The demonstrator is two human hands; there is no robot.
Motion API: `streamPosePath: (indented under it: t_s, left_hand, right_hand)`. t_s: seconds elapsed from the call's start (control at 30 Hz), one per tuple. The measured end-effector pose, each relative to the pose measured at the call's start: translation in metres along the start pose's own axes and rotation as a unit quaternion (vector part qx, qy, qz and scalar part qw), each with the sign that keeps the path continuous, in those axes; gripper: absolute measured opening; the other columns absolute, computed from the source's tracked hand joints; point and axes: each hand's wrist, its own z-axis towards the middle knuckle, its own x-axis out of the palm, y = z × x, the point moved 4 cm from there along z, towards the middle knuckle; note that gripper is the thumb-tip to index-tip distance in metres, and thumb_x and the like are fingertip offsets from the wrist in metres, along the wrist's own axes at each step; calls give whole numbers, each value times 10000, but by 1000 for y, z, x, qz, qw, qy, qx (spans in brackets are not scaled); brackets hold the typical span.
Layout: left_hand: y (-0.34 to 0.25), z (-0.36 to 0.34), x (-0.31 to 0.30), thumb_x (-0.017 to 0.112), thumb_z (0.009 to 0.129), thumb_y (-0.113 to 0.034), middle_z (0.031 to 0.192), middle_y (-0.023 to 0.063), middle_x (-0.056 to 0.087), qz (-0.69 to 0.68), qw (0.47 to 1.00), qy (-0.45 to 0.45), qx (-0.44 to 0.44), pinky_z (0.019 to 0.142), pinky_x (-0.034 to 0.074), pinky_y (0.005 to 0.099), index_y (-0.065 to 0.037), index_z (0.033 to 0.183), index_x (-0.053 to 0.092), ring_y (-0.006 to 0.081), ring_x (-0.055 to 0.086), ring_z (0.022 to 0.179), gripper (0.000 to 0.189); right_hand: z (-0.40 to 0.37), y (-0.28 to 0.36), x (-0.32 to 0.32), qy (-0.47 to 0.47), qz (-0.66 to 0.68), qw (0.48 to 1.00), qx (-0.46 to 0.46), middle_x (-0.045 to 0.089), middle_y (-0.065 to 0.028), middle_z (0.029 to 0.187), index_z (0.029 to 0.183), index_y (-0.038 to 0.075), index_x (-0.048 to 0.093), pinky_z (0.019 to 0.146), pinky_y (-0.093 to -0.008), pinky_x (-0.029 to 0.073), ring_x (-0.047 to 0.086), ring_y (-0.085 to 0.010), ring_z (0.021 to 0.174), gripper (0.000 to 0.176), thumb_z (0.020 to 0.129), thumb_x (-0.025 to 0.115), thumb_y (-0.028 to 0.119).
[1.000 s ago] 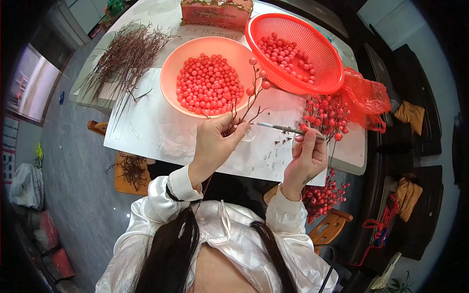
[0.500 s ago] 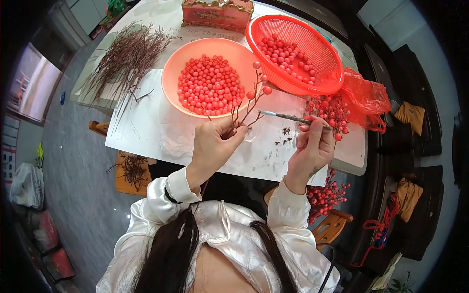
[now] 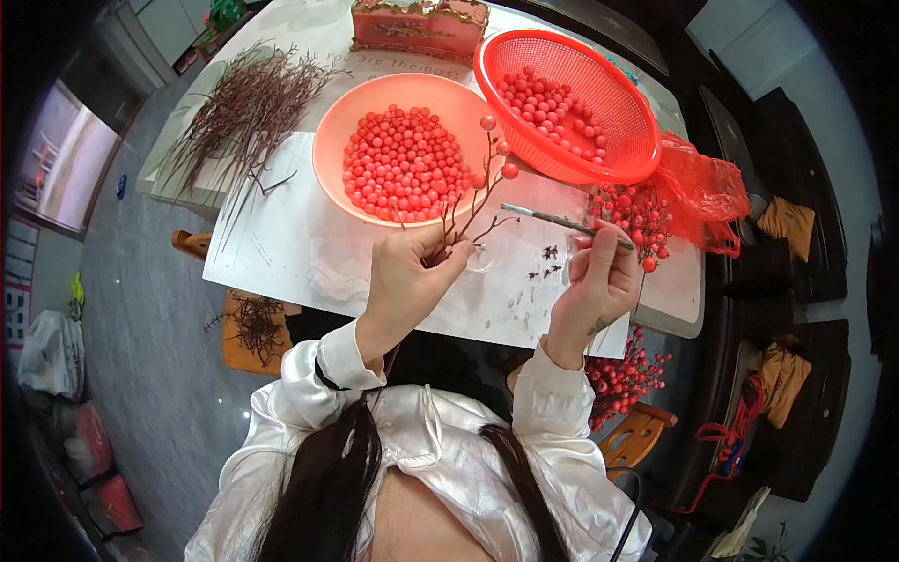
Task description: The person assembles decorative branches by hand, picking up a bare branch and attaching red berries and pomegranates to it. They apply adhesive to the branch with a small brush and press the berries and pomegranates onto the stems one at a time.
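Observation:
Pinched in my left hand (image 3: 417,281) is a thin brown branch (image 3: 479,199), its twigs rising in front of a pink bowl (image 3: 328,155) of loose red berries (image 3: 403,164). Several red berries sit on its upper twigs; one lower twig points right and is bare. My right hand (image 3: 599,286) grips a thin brush (image 3: 552,220), whose pale tip lies just above that bare twig, apart from it. Beyond my right hand, finished-looking berry sprigs (image 3: 637,220) lie beside a red plastic bag (image 3: 702,192).
A red mesh basket (image 3: 637,155) with berries stands behind at right. Bare branches (image 3: 243,108) lie at back left, a pink ornate box (image 3: 419,28) at the back. Small dark bits (image 3: 550,253) rest on the white sheet (image 3: 272,253). More berry sprigs (image 3: 627,375) are below the table's right edge.
The brush tip has come away from the bare twig's end and moved slightly up. The branch has shifted slightly left relative to the bowl, still in my left hand.

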Motion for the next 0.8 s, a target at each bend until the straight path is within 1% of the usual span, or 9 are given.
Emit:
streamPosePath:
  t_s: [0.07,0.17,0.27,0.37,0.5,0.57,0.6,0.67,0.8]
  left_hand:
    - [3,-1,-1,615,797,-67,565,-55,515,3,1000,12,-11,426,252,173,38,827,655,-13,382,482,116]
    - [3,0,-1,615,800,-69,575,-52,527,2,1000,7,-6,427,255,169,37,820,655,-12,382,480,115]
    - [-6,-1,-3,624,771,-43,502,-14,498,-2,1000,-4,-3,407,272,204,63,722,610,7,389,460,119]
    - [-2,-2,-6,626,776,-48,519,-34,498,-22,1000,-16,-5,405,270,197,50,730,612,-1,383,462,109]
    - [-6,-2,-22,620,797,-61,554,-62,481,-61,997,-49,-29,405,260,182,25,766,618,-14,363,462,91]
    - [-10,-1,-29,617,800,-62,554,-57,484,-64,996,-59,-32,406,261,181,23,750,610,-11,365,457,99]
    - [-14,-1,-32,616,802,-62,554,-55,485,-65,995,-65,-32,406,262,180,23,743,607,-10,367,455,104]
    - [-19,-2,-35,613,807,-70,555,-49,493,-77,994,-67,-27,405,271,177,20,740,601,-4,378,447,113]
    - [-18,-2,-39,612,811,-75,558,-47,497,-77,994,-71,-23,405,275,173,23,751,601,-2,387,447,116]
  right_hand:
    - [-1,6,-1,-3,33,999,-14,576,-55,672,891,-19,583,420,-152,252,379,-20,455,162,877,564,140]
    - [-3,9,-1,14,38,999,-20,579,-60,677,899,-21,583,426,-152,261,387,-22,464,164,877,565,141]
    - [-3,8,2,19,-6,1000,-14,581,-67,684,895,-22,582,435,-146,270,397,-24,476,162,875,569,139]
    - [-3,7,0,-15,-5,999,-30,584,-59,687,891,-24,581,442,-150,283,404,-24,486,147,875,564,121]
    - [2,-1,-2,89,-106,990,15,596,-27,692,901,-20,596,483,-177,345,488,-33,551,120,867,556,88]
    - [1,-17,3,202,-234,949,60,614,-24,679,875,-8,615,481,-187,363,502,-32,545,109,848,577,91]
    - [-2,-31,3,229,-244,940,70,633,-46,664,842,-4,625,461,-202,371,505,-43,500,104,827,593,94]
    - [-8,-49,6,272,-287,917,46,626,-32,703,888,-13,626,510,-177,393,547,-40,598,121,837,586,89]
    - [-14,-54,17,291,-293,908,64,630,-37,644,870,-18,644,453,-167,339,486,-16,500,137,824,595,102]
